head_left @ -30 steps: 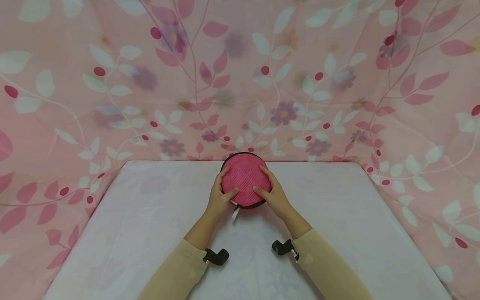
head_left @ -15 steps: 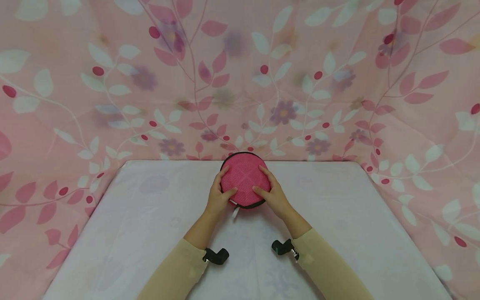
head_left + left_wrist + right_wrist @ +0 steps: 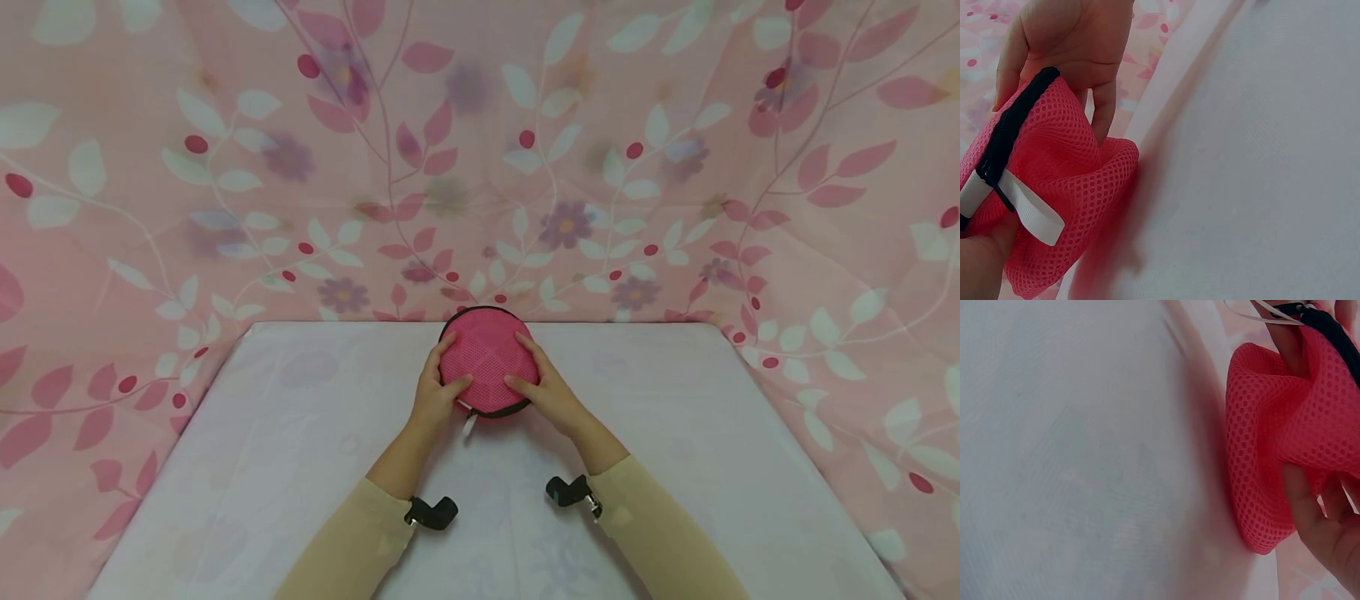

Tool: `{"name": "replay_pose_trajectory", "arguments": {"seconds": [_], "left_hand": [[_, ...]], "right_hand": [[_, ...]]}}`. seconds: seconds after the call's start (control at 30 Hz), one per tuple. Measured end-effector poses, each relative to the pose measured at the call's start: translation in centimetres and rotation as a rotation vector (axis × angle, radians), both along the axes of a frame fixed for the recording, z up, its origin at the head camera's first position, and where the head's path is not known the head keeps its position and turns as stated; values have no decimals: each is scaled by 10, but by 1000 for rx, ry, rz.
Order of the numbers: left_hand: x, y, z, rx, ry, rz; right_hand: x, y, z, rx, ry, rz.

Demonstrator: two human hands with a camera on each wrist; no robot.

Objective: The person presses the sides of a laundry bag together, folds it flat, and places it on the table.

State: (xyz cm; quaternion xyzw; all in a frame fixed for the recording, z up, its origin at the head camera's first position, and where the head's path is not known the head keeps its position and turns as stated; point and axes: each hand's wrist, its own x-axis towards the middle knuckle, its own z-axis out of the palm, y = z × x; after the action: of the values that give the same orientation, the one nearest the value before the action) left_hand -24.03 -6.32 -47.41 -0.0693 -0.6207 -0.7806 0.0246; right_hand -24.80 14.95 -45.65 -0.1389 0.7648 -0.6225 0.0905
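Observation:
A round pink mesh zip pouch [image 3: 487,360] with black edging is held between both hands over the far middle of the table. My left hand [image 3: 435,398] grips its left side, thumb on the mesh face and the other fingers along the rim. On the right side my right hand [image 3: 553,398] holds it the same way. A black zip [image 3: 1016,122] and a white fabric loop [image 3: 1038,215] show beside the left thumb in the left wrist view. From the right wrist the underside mesh [image 3: 1250,444] looks loose and folded, with fingers pressed into it.
A white cloth covers the table [image 3: 315,467]. Behind it and at both sides hangs a pink floral curtain [image 3: 480,167], close to the table's back edge. Black wrist cameras [image 3: 433,513] stick out from both sleeves.
Both hands keep the same hold on the pouch. It has shifted only a few pixels to the left in the head view.

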Motion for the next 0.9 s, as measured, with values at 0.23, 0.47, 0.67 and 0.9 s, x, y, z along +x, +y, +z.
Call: {"name": "replay_pose_trajectory", "arguments": {"seconds": [0.23,0.47,0.67,0.9], "left_hand": [[-1,0,0,31,18,-4],[0,-1,0,39,12,-6],[1,0,-1,38,19,-2],[3,3,-4,44,29,-17]], "right_hand": [[1,1,3,-59,-123,77],[1,1,5,-57,-168,77],[2,1,6,-85,-161,80],[1,1,2,-122,-123,63]]}}
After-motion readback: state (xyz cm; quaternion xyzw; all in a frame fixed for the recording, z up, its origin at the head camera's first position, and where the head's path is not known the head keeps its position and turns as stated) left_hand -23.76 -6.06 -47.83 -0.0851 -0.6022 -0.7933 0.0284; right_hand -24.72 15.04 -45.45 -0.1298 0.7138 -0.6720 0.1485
